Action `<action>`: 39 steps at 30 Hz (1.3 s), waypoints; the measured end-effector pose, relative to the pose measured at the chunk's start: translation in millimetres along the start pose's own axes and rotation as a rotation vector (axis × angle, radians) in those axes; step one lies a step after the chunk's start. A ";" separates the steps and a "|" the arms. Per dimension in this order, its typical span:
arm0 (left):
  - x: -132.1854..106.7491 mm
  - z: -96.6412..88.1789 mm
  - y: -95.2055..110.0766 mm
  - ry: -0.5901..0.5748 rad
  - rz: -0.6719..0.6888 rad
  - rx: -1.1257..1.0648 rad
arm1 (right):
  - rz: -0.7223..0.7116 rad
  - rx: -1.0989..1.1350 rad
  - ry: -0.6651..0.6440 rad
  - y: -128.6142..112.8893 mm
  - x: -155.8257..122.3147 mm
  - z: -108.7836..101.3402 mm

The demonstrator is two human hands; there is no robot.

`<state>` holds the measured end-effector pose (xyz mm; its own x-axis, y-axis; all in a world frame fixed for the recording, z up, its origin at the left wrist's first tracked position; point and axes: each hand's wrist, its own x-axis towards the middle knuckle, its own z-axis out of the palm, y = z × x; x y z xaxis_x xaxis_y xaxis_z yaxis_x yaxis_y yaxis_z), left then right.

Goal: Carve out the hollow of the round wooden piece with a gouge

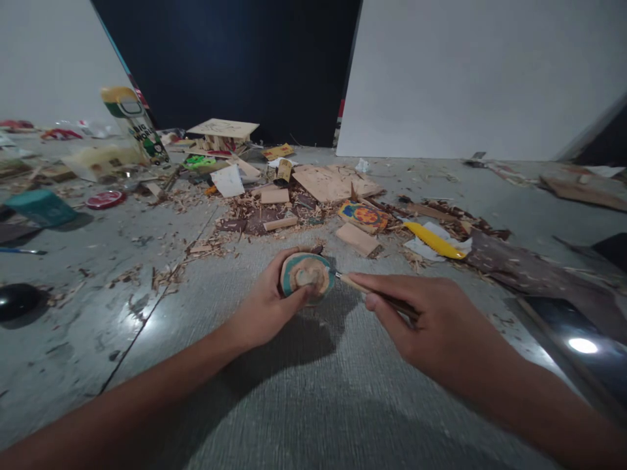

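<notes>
1. The left hand (274,294) is clamped on a round wooden piece (308,267), its thumb pressed on the front and its fingers around the edge.
2. The round piece is in the middle of the view, low over the grey floor (304,398); whether it touches the floor I cannot tell. Its face has a teal ring around a bare raised middle.
3. The right hand (421,320) is closed around the handle of a thin carving tool (351,282), pointing left.
4. The tool's metal tip is at the right edge of the round piece; contact is too small to tell.
5. Beyond the 2 hands lie wood shavings (240,212), a flat board (328,183), a small wooden block (357,239) and a yellow-handled cutter (435,240).
6. Off to the left are a bottle (137,130), a teal container (42,209) and a red lid (106,199).
</notes>
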<state>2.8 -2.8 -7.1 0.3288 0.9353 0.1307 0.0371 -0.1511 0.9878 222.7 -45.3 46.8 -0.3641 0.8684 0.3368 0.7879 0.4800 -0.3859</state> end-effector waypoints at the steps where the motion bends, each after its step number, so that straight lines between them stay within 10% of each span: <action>1: 0.3 -0.5 -0.5 -0.001 0.012 0.027 | -0.008 -0.007 -0.009 -0.1 -0.8 -0.1; 39: -6.9 5.3 3.6 -0.059 0.034 0.316 | 0.126 0.206 -0.058 -24.0 -7.3 20.8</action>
<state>5.7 -11.5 -4.9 0.3886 0.9092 0.1491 0.3136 -0.2827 0.9065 196.2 -60.6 35.8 -0.3018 0.9258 0.2277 0.7129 0.3777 -0.5909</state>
